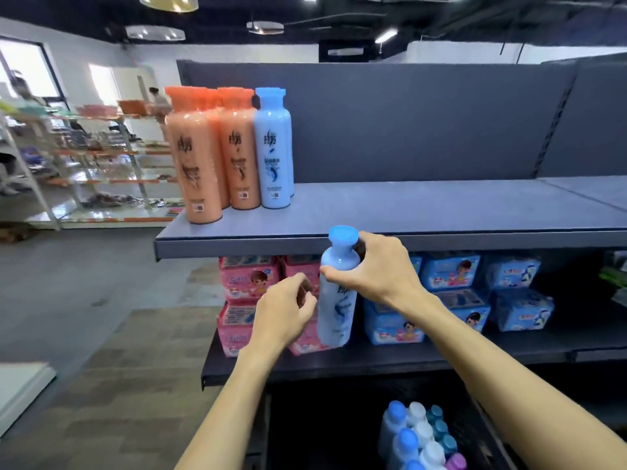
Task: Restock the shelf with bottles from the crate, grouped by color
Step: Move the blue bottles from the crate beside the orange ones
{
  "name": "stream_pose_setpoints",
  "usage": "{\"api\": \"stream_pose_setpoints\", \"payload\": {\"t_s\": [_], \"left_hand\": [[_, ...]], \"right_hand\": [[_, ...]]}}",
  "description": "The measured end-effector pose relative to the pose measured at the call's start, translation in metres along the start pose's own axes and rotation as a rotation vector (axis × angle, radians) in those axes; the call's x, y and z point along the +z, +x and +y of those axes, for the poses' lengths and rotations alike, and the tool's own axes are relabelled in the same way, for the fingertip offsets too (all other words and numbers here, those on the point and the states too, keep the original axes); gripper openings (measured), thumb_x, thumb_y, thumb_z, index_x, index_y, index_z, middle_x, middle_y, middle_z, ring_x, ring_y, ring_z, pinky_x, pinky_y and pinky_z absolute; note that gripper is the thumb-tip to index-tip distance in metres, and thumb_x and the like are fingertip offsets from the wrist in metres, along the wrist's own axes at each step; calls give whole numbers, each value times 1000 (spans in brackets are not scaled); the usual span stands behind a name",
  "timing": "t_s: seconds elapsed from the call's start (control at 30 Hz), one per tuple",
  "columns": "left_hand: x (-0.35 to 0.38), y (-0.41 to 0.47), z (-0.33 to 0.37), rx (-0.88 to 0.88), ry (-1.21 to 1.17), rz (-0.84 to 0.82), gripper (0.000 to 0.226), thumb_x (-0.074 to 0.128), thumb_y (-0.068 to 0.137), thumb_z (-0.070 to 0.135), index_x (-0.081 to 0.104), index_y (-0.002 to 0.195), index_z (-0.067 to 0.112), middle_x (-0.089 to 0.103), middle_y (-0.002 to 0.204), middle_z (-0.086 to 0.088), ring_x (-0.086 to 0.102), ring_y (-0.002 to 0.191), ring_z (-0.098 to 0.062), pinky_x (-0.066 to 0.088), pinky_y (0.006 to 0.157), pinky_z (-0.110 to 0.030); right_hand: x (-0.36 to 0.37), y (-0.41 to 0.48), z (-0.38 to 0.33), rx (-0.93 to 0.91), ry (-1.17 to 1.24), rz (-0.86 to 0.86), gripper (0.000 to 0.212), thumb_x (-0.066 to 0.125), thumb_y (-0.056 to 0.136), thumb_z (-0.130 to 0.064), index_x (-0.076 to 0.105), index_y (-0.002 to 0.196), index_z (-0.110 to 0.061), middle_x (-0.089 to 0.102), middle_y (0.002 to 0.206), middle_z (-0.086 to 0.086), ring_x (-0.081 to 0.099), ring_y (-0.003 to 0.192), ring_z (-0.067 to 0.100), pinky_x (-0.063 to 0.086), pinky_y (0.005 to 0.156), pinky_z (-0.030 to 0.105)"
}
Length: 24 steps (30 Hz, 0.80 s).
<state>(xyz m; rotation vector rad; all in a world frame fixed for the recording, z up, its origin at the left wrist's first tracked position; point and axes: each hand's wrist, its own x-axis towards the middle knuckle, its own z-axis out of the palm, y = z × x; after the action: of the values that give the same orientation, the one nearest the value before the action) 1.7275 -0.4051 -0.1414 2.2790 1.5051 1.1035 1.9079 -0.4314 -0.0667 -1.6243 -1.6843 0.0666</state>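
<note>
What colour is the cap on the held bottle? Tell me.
Blue cap, on the pale blue bottle that the right hand grips; head view.

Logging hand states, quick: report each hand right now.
Left hand: shut, fingers curled, holding nothing, beside the blue bottle.
Right hand: closed on the blue bottle, gripping just below its cap.

This is a shop: a grey metal shelf (407, 212) with a slotted back panel carries identical orange bottles (203, 164) and a blue bottle (274, 154), their printed labels facing out. On the level below, pink packs (249, 276) and blue packs (451, 269) of one product are stacked by colour. Further racks of goods (101, 154) stand across the open floor under ceiling strip lights (386, 35).
</note>
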Motion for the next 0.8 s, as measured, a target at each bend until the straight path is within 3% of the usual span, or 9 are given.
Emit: {"api": "stream_pose_setpoints", "payload": {"t_s": [0.3, 0.47, 0.6, 0.7, 0.8], "left_hand": [[-57, 36, 14, 132, 22, 133, 3, 57, 83, 23, 55, 84, 24, 63, 76, 10, 57, 71, -13, 48, 63, -33], [-83, 55, 16, 181, 38, 214, 7, 58, 83, 24, 57, 89, 26, 60, 70, 10, 56, 67, -13, 42, 58, -30], [-103, 73, 23, 215, 81, 237, 9, 58, 82, 24, 59, 91, 26, 60, 69, 12, 57, 65, -11, 47, 58, -30], [-116, 84, 28, 219, 140, 229, 9, 58, 83, 25, 59, 92, 24, 61, 72, 11, 57, 69, -15, 49, 62, -32], [-127, 94, 31, 233, 193, 219, 10, 57, 85, 26, 58, 94, 22, 63, 76, 9, 59, 72, -18, 51, 64, -35]], "right_hand": [[-32, 43, -43, -71, -22, 64, 57, 65, 54, -69, 62, 70, -14, 65, 63, 0, 61, 65, 18, 54, 63, 39], [-54, 72, -67, -111, -11, 76, 70, 66, 55, -70, 55, 66, -2, 54, 56, 4, 45, 56, 22, 47, 55, 38], [-68, 101, -85, -105, -7, 90, 60, 70, 57, -67, 47, 60, -12, 45, 55, 0, 41, 52, 16, 39, 48, 31], [-74, 118, -95, -127, 9, 101, 61, 72, 59, -68, 45, 61, -13, 42, 56, 2, 41, 52, 17, 43, 48, 34], [-78, 130, -106, -175, 2, 127, 64, 72, 60, -69, 43, 59, -12, 39, 55, 2, 37, 52, 16, 36, 49, 33]]}}
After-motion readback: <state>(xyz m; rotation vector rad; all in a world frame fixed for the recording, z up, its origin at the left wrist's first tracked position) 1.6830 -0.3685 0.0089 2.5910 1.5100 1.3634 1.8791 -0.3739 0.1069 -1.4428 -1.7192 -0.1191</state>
